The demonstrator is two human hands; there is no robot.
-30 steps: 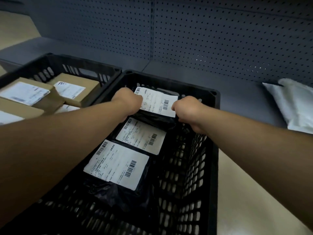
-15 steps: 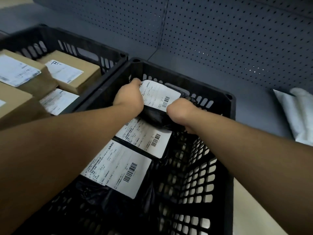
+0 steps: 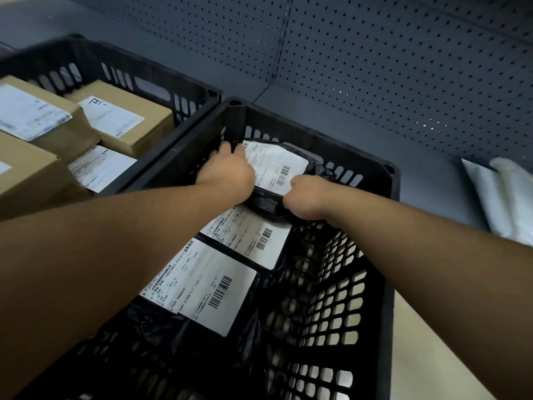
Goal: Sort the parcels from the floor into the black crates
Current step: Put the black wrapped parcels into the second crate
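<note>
A black bag parcel (image 3: 277,166) with a white label lies at the far end of the right black crate (image 3: 383,255). My left hand (image 3: 227,171) rests on its left edge with the fingers reaching forward over it. My right hand (image 3: 305,197) grips its near right corner with curled fingers. Two more black bag parcels lie in the same crate, the middle one (image 3: 251,238) partly under the held parcel and the nearest one (image 3: 199,287) closest to me. The left black crate (image 3: 161,79) holds several brown cardboard boxes (image 3: 121,116) with labels.
A grey pegboard wall (image 3: 375,59) rises behind the crates above a grey shelf base (image 3: 360,140). White bag parcels (image 3: 501,197) lie on that base at the far right. Pale floor (image 3: 427,342) shows to the right of the right crate.
The parcel has gone lower into the far end of the right crate. My left hand has slid forward along its left edge and its fingers have spread. The camera has tilted down.
</note>
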